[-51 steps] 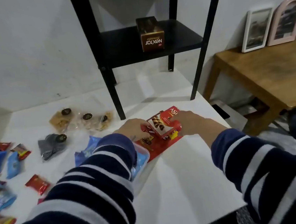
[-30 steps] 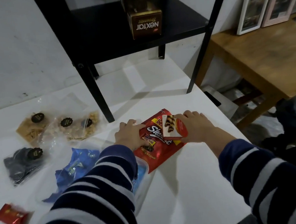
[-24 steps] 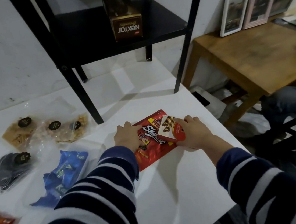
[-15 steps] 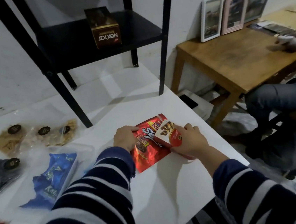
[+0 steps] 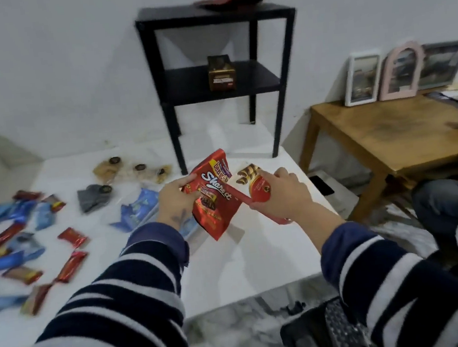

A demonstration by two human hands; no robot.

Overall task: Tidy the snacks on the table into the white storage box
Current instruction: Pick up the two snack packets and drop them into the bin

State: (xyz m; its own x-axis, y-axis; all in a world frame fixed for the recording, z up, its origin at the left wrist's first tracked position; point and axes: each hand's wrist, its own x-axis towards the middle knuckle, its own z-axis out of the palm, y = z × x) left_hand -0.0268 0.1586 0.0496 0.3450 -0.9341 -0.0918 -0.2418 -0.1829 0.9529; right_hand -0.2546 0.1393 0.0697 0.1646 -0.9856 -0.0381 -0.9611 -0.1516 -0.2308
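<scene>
My left hand (image 5: pixel 174 200) grips a red snack pouch (image 5: pixel 216 200) by its left edge and holds it tilted above the white table (image 5: pixel 259 255). My right hand (image 5: pixel 279 195) grips a red and white wafer-roll box (image 5: pixel 254 183) just to the pouch's right, also lifted off the table. Both packs almost touch. A clear, shallow storage box (image 5: pixel 152 209) with a blue snack bag (image 5: pixel 138 209) in it lies behind my left wrist, partly hidden by it.
Several small red and blue wrapped snacks (image 5: pixel 70 237) lie scattered on the table's left. Clear cookie bags (image 5: pixel 134 170) and a dark bag (image 5: pixel 93 196) sit further back. A black shelf (image 5: pixel 221 83) holding a brown box (image 5: pixel 221 73) stands at the back. A wooden table (image 5: pixel 404 132) stands right.
Both hands lifted the red pouch and the wafer box off the table and drew them apart. The head rose and pulled back, so the whole shelf and the left snacks came into view.
</scene>
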